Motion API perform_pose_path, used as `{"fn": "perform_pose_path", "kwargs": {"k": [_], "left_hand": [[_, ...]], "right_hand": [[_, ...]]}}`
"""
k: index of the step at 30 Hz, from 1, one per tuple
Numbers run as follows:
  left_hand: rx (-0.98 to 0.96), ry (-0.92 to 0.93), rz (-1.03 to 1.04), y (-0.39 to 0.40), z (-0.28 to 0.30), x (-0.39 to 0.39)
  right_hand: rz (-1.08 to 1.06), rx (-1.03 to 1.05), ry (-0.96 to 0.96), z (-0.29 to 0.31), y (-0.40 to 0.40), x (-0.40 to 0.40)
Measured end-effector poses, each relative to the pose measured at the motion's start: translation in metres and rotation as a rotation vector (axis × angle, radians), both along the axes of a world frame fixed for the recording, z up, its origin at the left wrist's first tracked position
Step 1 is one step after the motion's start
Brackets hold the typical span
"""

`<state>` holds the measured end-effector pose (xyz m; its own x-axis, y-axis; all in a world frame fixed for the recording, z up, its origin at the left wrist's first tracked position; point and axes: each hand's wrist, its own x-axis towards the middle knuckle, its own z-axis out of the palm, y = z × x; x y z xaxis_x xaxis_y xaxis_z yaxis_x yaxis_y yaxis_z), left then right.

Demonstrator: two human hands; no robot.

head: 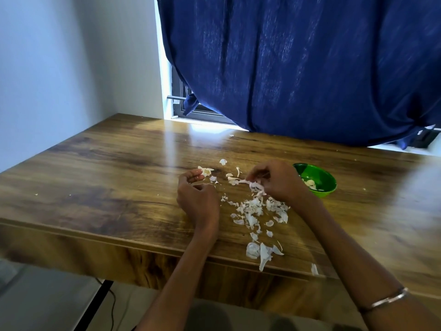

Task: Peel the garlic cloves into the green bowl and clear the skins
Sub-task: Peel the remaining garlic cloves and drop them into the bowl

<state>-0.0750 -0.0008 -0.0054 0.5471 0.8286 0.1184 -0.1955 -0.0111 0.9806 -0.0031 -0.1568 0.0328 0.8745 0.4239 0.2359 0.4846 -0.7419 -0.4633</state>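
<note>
The right hand (278, 181) makes the grip: its fingers are curled and pinch a strip of white garlic skin (255, 186) at the fingertips, the strip trailing toward the person from the pinch. Whether a clove sits inside the curled fingers cannot be told, since the back of the hand hides it.

Just to the left of the grip, the left hand (198, 197) rests on the bench (107, 163) with its fingers loosely curled and nothing clearly held in them. A small pale piece of garlic (207, 172) lies just beyond its fingertips, and whether the fingers touch it cannot be told.

Directly beneath the grip and nearer the person, a loose heap of skins (256, 209) is spread over the wood, thinning into larger flakes (261, 253) close to the bench's near edge. A few small scraps (232, 179) lie between the two hands, and one (223, 161) sits a little beyond them.

To the right of the grip, just past the right hand, stands the green bowl (324, 181), upright on the bench, with several pale peeled cloves (311, 183) inside it.

On the right forearm, well back from the grip, is a thin metal bangle (386, 301). Beyond the far edge of the bench hangs a dark blue curtain (298, 63).
</note>
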Motion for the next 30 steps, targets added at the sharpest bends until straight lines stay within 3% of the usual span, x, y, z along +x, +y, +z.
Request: {"fn": "perform_pose_path", "kwargs": {"k": [7,15,22,26,30], "left_hand": [[-0.011,0.004,-0.018,-0.001,0.002,-0.001],[0.033,0.027,-0.012,-0.002,0.004,-0.001],[0.091,0.051,-0.004,-0.003,0.002,0.0],[0.194,0.064,-0.081,-0.006,-0.001,-0.002],[0.578,0.011,-0.184,-0.012,-0.006,-0.004]], "right_hand": [[-0.089,-0.041,-0.07,0.01,0.01,0.016],[-0.054,-0.147,-0.066,-0.002,0.061,0.027],[-0.064,-0.227,-0.083,-0.003,0.06,0.028],[-0.095,-0.031,-0.033,-0.002,0.046,0.022],[-0.057,0.417,0.124,0.008,0.022,-0.008]]}}
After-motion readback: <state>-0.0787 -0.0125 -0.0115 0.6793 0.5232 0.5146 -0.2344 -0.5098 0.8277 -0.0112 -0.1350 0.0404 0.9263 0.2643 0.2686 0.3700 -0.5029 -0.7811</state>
